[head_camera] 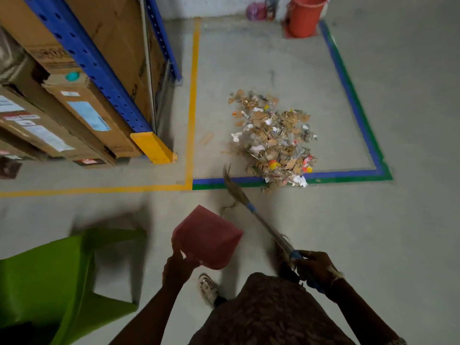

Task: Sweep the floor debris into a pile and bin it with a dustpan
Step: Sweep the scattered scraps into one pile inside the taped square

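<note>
left grip (pixel 179 266): curled round rear edge of pink dustpan (pixel 207 236), held above floor | right grip (pixel 316 267): clamped on broom (pixel 251 209) handle, bristles at blue-green tape (pixel 348 176) | debris pile (pixel 273 138): on floor inside taped square, near edge overlapping tape | green bin (pixel 49 277): lower left, near dustpan

Matt concrete floor (pixel 273 58); torn cardboard and crumpled paper in the debris pile (pixel 271 138). Nearer than the pile, smooth pink plastic dustpan (pixel 206 237), fibre-bristled broom (pixel 263 222). Left of the pile, glossy green plastic bin (pixel 49 282), blue painted metal rack (pixel 82 53), matt cardboard boxes (pixel 112 28).
</note>
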The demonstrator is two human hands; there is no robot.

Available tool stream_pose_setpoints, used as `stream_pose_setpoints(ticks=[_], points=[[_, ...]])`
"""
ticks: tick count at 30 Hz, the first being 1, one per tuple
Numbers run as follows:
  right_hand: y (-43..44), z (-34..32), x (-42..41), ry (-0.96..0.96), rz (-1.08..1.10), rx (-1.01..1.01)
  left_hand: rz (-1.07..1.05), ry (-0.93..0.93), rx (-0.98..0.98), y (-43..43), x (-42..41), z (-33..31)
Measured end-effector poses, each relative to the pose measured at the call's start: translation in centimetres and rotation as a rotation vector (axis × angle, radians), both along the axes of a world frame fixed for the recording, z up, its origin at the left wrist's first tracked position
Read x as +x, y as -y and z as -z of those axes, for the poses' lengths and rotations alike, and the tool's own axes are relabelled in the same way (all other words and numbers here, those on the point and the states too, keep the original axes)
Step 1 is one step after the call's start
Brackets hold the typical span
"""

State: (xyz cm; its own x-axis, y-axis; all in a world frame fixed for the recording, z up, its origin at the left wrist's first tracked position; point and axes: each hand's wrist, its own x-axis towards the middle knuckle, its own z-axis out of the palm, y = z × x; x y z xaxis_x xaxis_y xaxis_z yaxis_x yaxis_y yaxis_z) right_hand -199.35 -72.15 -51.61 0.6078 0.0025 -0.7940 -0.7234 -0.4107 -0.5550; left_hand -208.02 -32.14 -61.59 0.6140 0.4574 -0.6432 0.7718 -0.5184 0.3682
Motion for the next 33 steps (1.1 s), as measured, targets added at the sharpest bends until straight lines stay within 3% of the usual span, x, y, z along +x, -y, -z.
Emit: stream_pose_setpoints(ticks=[4,14,23,33], points=[[-4.7,2.7,-3.2,-0.017,-0.15,-0.104,0.007,-0.005,-0.051,-6.5,-3.1,2.9],[-8.6,2.8,-5.6,0.07,0.045,-0.244,-0.081,0.092,-0.173,-12.2,-6.5,-0.6],[-8.6,-3.2,-3.9,0.189,0.358,-0.022,-0.053,0.14,-0.211,-11.8,-2.9,-2.3],[-11.4,-2.5,2.1,0.189,0.192,0.068,-0.01,0.096,-0.181,-14.4,4.7,-3.1]])
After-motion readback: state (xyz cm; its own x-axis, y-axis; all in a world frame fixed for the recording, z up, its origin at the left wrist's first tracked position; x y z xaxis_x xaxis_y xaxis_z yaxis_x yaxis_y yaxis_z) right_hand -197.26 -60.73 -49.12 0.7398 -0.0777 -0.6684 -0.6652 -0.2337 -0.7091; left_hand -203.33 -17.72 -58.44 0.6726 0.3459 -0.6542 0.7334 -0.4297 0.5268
